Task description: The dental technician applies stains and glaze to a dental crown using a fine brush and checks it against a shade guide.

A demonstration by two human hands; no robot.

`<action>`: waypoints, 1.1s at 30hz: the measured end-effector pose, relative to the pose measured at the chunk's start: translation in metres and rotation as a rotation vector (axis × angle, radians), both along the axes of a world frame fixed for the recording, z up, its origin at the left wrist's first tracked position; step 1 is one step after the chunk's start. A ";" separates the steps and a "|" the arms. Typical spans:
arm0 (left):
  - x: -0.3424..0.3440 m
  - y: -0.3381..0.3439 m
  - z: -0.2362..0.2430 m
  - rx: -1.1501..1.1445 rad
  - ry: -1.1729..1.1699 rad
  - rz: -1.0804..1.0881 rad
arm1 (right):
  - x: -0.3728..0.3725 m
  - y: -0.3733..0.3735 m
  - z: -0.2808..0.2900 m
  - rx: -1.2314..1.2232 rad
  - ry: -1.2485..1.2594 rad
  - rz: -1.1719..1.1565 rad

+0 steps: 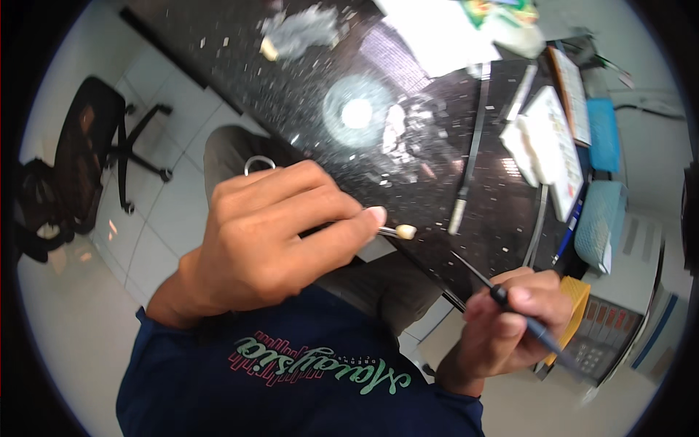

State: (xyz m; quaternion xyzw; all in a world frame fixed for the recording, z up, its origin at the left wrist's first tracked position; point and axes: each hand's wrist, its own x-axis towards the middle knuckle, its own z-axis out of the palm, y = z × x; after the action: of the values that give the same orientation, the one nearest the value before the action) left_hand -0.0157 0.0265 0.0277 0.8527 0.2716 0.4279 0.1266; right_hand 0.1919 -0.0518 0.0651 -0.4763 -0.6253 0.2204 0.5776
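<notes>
My left hand (280, 237) is closed on a metal instrument with a ring handle (257, 162), mostly hidden by my fingers; its far end carries a small cream tooth-shaped piece (405, 231). My right hand (528, 317) grips a thin pointed tool (539, 328) with a dark handle, its metal tip aimed up-left, below and right of the cream piece. Beyond them on the speckled black worktop (269, 95) lies a long dark instrument with a pale end (473, 146).
A grey crumpled material (298, 33), white paper (433, 29), folded tissue (520, 149), white palette (561, 160), blue pen (570, 226), teal cases (597, 226) and yellow item (579, 295) line the worktop. A black chair (80, 146) stands left. The worktop's front edge runs diagonally.
</notes>
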 end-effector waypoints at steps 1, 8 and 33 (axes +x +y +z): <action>0.001 -0.002 0.002 -0.065 -0.016 0.007 | 0.008 -0.002 0.011 -0.009 0.020 -0.014; 0.001 -0.030 0.016 -0.478 -0.278 0.039 | 0.051 -0.005 0.081 -0.447 -0.369 -0.090; 0.147 -0.074 0.063 -1.437 -0.404 -0.587 | 0.071 -0.149 0.040 -0.635 0.230 -0.167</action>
State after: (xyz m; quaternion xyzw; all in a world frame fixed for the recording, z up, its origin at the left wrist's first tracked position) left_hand 0.1316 -0.0474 0.0904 0.5053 0.2171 0.2438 0.7988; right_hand 0.2633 -0.2008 0.1049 -0.6536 -0.4153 0.4083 0.4833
